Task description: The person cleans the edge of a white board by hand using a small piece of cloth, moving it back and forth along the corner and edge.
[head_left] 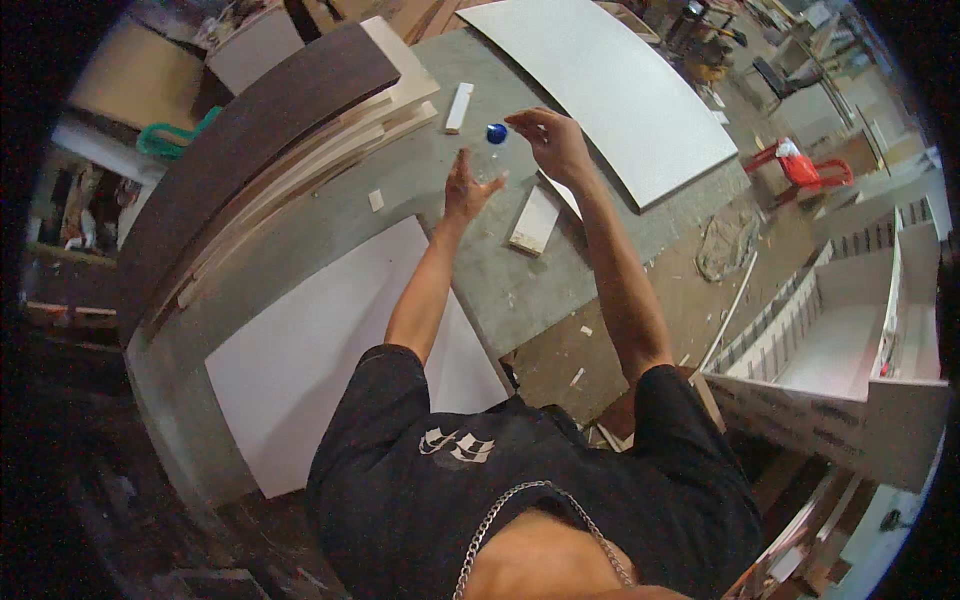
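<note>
A clear plastic bottle (490,160) with a blue cap (497,133) is over the grey-green worktop, its see-through body hard to make out. My left hand (467,190) curves round the lower part of the bottle, with fingers on one side and thumb on the other. Just right of the cap, my right hand (547,137) is bent at the wrist, its fingertips pointing at the cap with a small gap between. Nothing shows in that hand, and its fingers are loosely extended.
Stacked curved boards with a dark brown top (270,130) lie at left. A white panel (610,90) lies far right, another (330,350) nearer me. Small white blocks (536,220) are on the worktop (520,310). A white cabinet carcass (830,330) and red stool (800,170) stand right.
</note>
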`<move>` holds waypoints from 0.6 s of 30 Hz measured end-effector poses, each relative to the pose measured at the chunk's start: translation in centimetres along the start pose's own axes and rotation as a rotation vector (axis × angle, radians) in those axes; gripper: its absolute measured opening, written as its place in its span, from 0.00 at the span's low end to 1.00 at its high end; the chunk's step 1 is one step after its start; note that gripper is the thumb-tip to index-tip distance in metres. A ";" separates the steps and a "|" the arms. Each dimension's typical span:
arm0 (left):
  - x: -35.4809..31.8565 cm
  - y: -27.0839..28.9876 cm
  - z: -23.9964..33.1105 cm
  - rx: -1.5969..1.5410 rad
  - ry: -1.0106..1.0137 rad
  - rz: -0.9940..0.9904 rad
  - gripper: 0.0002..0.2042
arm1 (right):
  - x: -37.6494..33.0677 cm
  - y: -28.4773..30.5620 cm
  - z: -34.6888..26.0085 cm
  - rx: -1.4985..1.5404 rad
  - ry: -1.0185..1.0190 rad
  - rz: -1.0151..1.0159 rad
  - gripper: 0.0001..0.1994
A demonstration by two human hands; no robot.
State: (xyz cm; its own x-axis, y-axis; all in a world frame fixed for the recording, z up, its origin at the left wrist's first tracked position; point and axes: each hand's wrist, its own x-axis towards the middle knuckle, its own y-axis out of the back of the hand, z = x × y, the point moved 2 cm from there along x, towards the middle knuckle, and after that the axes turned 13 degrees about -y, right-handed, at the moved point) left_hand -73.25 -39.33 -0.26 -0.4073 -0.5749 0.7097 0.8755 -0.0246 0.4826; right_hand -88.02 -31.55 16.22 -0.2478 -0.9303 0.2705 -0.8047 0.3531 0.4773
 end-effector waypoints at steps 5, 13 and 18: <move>-1.0 1.9 4.0 -0.040 0.124 -0.202 0.41 | -0.6 -1.2 1.3 -0.178 0.018 -0.069 0.14; -0.9 6.4 10.3 0.195 0.242 -0.705 0.42 | -7.4 -3.1 6.4 0.057 -0.294 0.185 0.10; -0.6 5.2 12.8 0.303 0.189 -1.154 0.41 | -12.5 -4.1 14.5 0.270 -0.520 0.167 0.09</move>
State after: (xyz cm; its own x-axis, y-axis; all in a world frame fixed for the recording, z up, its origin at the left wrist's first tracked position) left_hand -71.78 -28.65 8.38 -0.8426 -0.4521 -0.2926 -0.0854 -0.4243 0.9015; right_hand -89.44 -22.79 -1.26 -0.5587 -0.8152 -0.1528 -0.8238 0.5240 0.2163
